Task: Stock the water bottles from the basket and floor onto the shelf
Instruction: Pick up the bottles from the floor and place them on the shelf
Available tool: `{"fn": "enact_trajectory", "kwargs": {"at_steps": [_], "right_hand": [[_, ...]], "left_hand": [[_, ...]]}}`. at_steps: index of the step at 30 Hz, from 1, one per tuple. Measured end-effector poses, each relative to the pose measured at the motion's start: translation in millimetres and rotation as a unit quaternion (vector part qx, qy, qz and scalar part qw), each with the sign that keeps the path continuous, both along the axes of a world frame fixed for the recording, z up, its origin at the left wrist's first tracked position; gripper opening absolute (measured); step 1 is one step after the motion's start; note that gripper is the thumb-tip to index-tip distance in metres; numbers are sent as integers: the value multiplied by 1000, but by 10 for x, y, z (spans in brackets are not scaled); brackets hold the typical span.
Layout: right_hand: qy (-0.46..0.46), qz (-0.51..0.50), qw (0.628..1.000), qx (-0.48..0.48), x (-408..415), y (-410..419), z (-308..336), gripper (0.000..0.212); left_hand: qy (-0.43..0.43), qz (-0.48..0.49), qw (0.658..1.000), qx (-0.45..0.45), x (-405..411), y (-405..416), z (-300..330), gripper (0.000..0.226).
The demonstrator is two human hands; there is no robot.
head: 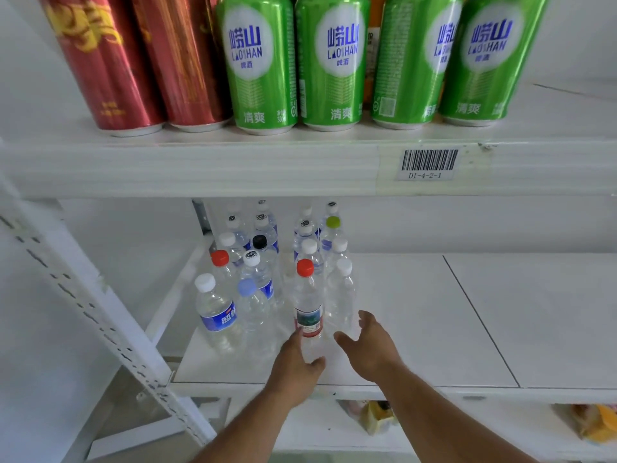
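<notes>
While clear bottles [267, 262] crowd the shelf [417, 329], both hands [334, 355] spread open around a red-capped bottle [307, 305].

Left hand [295, 364] touching red-capped bottle [307, 312], right hand [369, 345] spread beside

Soft, even white light fills the shelving, bright and almost shadowless, with only faint shade under the upper shelf [300, 168]. The cans [330, 61] carry glossy streaks of glare. Wide-angle bending bows the edges, and everything looks slightly soft.
</notes>
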State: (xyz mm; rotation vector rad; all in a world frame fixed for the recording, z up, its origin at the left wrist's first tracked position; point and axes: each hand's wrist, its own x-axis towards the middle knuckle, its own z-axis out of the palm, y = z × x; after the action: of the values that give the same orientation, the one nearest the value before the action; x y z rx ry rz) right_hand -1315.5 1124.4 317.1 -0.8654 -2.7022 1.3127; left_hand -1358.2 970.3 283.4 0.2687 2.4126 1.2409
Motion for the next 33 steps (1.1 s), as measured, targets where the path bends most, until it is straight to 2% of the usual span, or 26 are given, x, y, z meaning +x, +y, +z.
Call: {"fn": "enact_trajectory", "kwargs": {"at_steps": [3,8,10,13,17,23,29,33], "right_hand": [[-18,17,998,57,230,-61,25,57],[-53,78,969,226,612,68,29,69],[-69,99,954,274,813,164,4,72],[-95,107,940,310,1163,318,-34,71],[-118,86,939,312,1715,537,-67,67],[-140,23,945,296,2850,910,-177,75],[-182,-52,948,256,4328,1236,-318,78],[-204,-100,946,231,5320,1382,-398,75]], "left_hand": [[11,-84,993,-84,213,-15,21,77],[172,-203,931,-250,393,66,202,72],[205,-230,907,-287,492,145,271,70],[211,-255,893,-305,689,304,340,68],[215,-284,882,-308,1063,577,378,66],[228,-343,855,-314,1970,1132,375,59],[246,-431,805,-326,3292,1707,373,68],[258,-473,777,-326,4151,2092,366,65]]}}
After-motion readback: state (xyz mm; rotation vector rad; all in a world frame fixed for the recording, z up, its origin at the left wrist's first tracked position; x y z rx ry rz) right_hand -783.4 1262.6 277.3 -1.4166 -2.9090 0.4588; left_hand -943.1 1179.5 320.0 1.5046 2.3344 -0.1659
